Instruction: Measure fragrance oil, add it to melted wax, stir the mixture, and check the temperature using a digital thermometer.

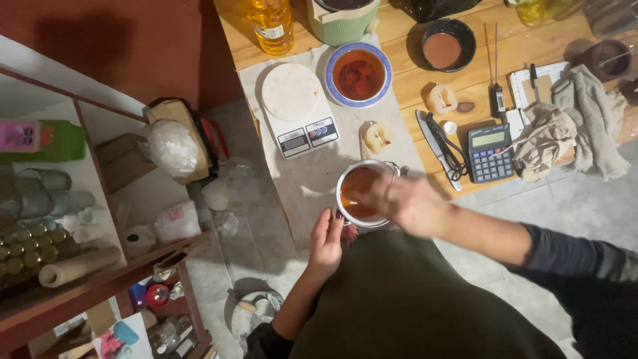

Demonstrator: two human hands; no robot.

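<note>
head | left hand [325, 240] cupped on white pot [362, 193] side, steadies it | right hand [411, 203] blurred over amber liquid, grip unclear | kitchen scale [299, 110] just beside

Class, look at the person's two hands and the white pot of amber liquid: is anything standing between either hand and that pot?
Nothing visible. The left hand rests against the near rim of the white pot. The right hand, blurred, lies over the pot's right rim. The small holder with a red mark stands beyond the pot, not between.
</note>
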